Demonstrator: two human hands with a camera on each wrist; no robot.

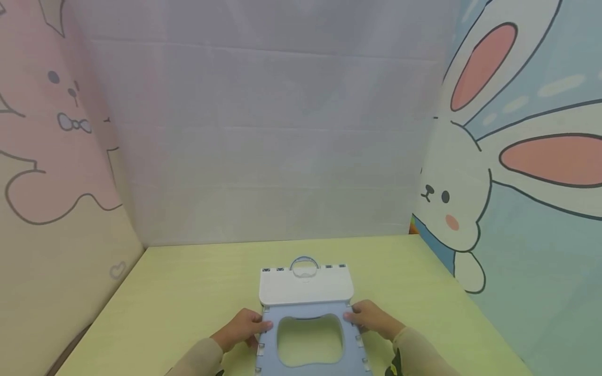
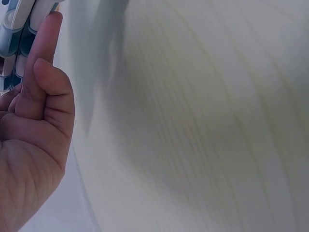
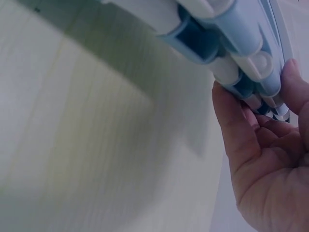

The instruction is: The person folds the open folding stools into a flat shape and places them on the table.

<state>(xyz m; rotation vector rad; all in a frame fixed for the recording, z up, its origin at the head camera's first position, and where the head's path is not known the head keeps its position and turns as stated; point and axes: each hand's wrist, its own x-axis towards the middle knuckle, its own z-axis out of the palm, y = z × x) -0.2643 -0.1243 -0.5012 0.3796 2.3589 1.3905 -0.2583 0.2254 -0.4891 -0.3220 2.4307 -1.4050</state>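
Observation:
A folding step stool (image 1: pixel 307 290), with a white panel and a light blue frame, is held near the front of the table in the head view. Its carry handle (image 1: pixel 304 259) arches up at the far end, and a wide opening shows in the blue part. My left hand (image 1: pixel 245 328) grips the left edge of the frame, thumb on top. On the opposite edge, my right hand (image 1: pixel 374 317) grips with its thumb on the upper face and fingers below. White and blue hinge joints (image 3: pixel 253 63) run along that side in the right wrist view.
Under the stool spreads a pale yellow table (image 1: pixel 197 282). A plain white sheet (image 1: pixel 273 146) hangs behind it. Printed cartoon walls stand at both sides, with a white rabbit (image 1: pixel 451 188) on the right one.

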